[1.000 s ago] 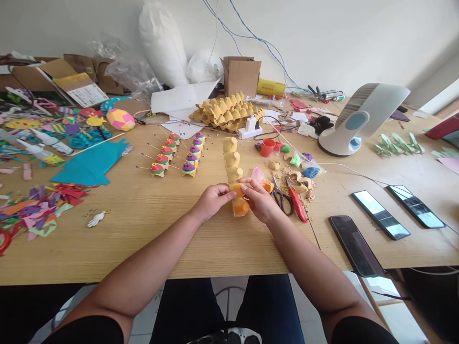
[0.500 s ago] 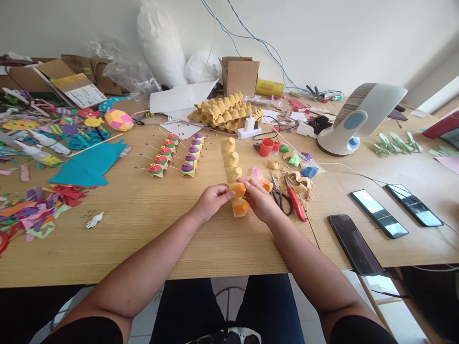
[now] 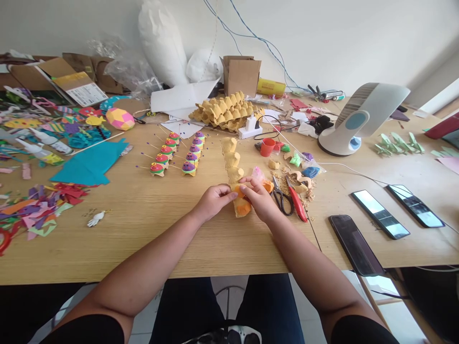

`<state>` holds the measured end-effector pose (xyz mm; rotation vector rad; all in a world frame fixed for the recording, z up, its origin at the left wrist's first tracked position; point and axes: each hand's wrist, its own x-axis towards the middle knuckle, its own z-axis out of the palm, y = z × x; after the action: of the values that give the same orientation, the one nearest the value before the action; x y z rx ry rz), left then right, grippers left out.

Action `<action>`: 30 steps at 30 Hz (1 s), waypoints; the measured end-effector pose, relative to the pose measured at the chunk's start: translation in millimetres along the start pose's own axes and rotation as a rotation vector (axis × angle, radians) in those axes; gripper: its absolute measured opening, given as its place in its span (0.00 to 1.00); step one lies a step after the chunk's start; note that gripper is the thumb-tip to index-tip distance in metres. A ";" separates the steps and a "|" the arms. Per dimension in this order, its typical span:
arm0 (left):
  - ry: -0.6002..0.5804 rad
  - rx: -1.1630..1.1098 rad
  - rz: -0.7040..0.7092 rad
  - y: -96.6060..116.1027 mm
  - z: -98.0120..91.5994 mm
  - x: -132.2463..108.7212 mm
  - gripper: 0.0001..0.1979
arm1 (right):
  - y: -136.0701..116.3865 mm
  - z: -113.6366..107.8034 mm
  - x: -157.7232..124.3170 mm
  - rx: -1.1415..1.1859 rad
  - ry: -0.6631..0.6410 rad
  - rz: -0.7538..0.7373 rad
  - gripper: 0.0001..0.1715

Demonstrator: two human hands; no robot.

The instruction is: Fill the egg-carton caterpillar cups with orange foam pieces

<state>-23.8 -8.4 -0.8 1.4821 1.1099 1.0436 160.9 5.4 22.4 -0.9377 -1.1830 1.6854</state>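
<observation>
A strip of yellow egg carton [image 3: 234, 160] lies lengthwise away from me on the table, a row of bumps along it. Its two nearest bumps bear orange, clay-like coverings [image 3: 244, 209]. My left hand [image 3: 215, 200] is closed on the second bump from the near end, its thumb against the orange. From the other side, my right hand [image 3: 257, 196] grips the same bump with bent fingers. Those fingers partly hide it. A lump of orange clay [image 3: 267, 185] sits just beyond my right hand, by a pink plastic wrapper [image 3: 257, 173].
Black-handled scissors [image 3: 283, 200] and a red cutter [image 3: 297, 200] lie right of my hand. Two decorated carton strips [image 3: 164, 155] with pins stand left of the bare one. Farther off are stacked egg cartons [image 3: 225, 112], a red cup [image 3: 267, 147], a fan [image 3: 358, 119] and phones [image 3: 355, 243].
The near end of the strip has shifted slightly right, and the fingers now cover more of the second orange bump. Both hands keep their hold.
</observation>
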 end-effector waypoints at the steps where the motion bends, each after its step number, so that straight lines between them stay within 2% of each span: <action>1: 0.002 0.009 0.000 0.0 0.2 -0.3 0.23 | 1.2 0.5 0.2 0.007 -0.019 -0.004 0.26; 5: 0.023 -0.031 -0.011 0.7 1.3 -0.2 0.24 | 1.5 0.9 -0.8 -0.015 -0.053 -0.036 0.26; 9: 0.028 -0.231 -0.072 -4.3 0.5 2.1 0.22 | -2.6 -1.9 -1.5 -0.061 -0.074 -0.074 0.25; 14: 0.029 -0.375 -0.127 -9.2 0.0 3.5 0.19 | -0.3 -6.5 2.8 -0.116 -0.097 -0.117 0.30; 20: -0.005 -0.557 -0.189 -0.7 1.6 3.3 0.20 | -0.8 -8.7 2.9 -0.105 -0.078 -0.096 0.34; 30: -0.030 -0.555 -0.174 -2.8 -1.3 4.9 0.19 | 1.9 -8.6 1.9 -0.285 -0.035 -0.211 0.32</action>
<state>-24.4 -3.1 -3.0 0.9390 0.8206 1.0906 167.6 9.5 18.1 -0.9188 -1.5181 1.3948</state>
